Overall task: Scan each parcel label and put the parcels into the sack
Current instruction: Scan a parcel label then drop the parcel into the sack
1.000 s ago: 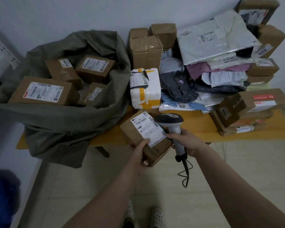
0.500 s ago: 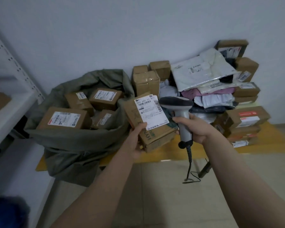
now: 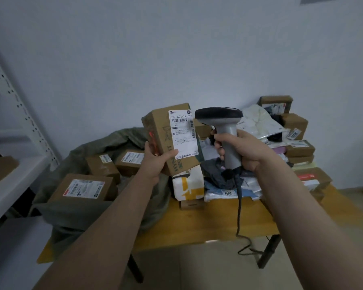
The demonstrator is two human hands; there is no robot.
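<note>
The left hand [image 3: 156,162] grips a brown parcel [image 3: 165,128] from below, thumb curled onto its white label [image 3: 182,132], which faces the camera. At three o'clock of it, the right hand [image 3: 242,151] has its fingers wrapped round the grey scanner [image 3: 226,130]. Farther off, at eight o'clock, the green sack [image 3: 76,214] on the yellow table [image 3: 197,225] holds boxes [image 3: 83,188]; more parcels [image 3: 298,126] are piled at two o'clock

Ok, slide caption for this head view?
Left hand holds a labelled brown cardboard parcel beside the grey handheld scanner in the right hand.
</note>
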